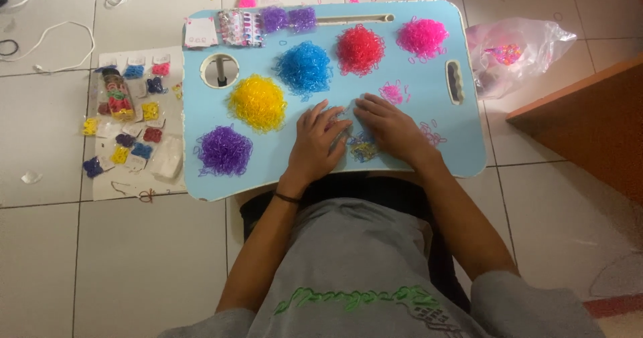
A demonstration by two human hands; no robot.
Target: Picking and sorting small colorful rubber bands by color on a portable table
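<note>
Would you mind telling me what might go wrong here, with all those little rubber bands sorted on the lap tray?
1. The left hand and right hand work a small mixed pile near the light blue tray's front edge; bands could slip off onto the lap.
2. The yellow pile and blue pile lie close to the hands; a sweep of the wrist might mix the colours.
3. The tray seems to rest over the legs, so shifting could tilt it.
</note>
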